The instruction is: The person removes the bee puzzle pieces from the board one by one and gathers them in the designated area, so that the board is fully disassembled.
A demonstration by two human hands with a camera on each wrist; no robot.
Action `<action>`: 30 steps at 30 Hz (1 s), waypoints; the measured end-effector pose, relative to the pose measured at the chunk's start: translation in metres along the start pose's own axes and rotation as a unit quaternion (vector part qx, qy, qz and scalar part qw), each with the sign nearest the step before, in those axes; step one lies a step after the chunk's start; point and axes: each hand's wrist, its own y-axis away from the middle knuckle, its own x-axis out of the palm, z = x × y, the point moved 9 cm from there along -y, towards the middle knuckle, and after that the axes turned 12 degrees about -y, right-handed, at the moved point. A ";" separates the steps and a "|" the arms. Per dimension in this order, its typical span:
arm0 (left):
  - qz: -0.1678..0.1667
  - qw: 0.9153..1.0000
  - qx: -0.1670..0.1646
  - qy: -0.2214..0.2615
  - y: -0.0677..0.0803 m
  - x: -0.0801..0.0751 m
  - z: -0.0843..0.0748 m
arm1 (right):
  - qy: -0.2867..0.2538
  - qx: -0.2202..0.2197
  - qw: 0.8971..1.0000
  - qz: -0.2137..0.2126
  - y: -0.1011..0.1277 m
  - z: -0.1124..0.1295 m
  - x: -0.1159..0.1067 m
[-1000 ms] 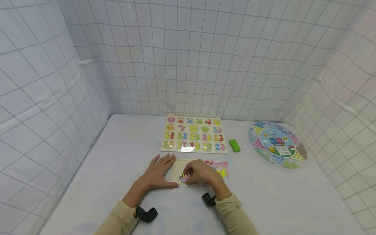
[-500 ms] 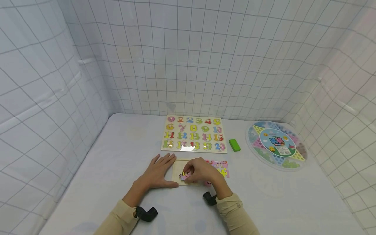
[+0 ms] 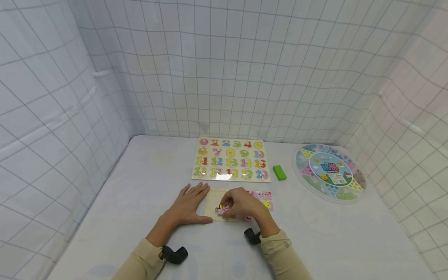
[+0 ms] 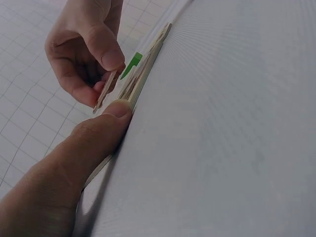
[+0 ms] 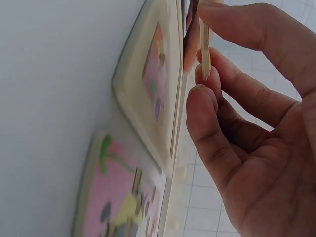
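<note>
My right hand [image 3: 240, 203] pinches a small jigsaw piece [image 3: 221, 210] with a pink and yellow picture between thumb and fingers. In the right wrist view the jigsaw piece [image 5: 205, 47] shows edge-on, held above the tray. Beneath it lies a shallow wooden puzzle tray [image 3: 211, 198], partly covered by the right hand. My left hand [image 3: 187, 207] rests with straight, spread fingers along the tray's left side. Its thumb [image 4: 106, 126] presses on the tray's near edge. A pink picture [image 5: 157, 79] shows inside the tray in the right wrist view.
Right of the tray lie joined pink and yellow jigsaw pieces [image 3: 266, 197], partly hidden by the right hand. Behind stands a number puzzle board [image 3: 227, 157] lying flat. A green block [image 3: 279, 173] and a round board game [image 3: 330, 171] sit to the right.
My right hand has shifted slightly to the right with the jigsaw piece still pinched in it. The left hand keeps its place at the tray.
</note>
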 end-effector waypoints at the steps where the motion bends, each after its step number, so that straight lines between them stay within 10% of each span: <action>1: -0.002 1.000 0.000 -0.002 0.000 0.000 0.000 | 0.001 -0.001 1.000 -0.001 0.002 -0.001 -0.002; 30: 0.003 1.000 -0.008 0.005 0.000 0.000 -0.001 | 0.021 0.049 0.997 -0.055 0.069 -0.064 -0.054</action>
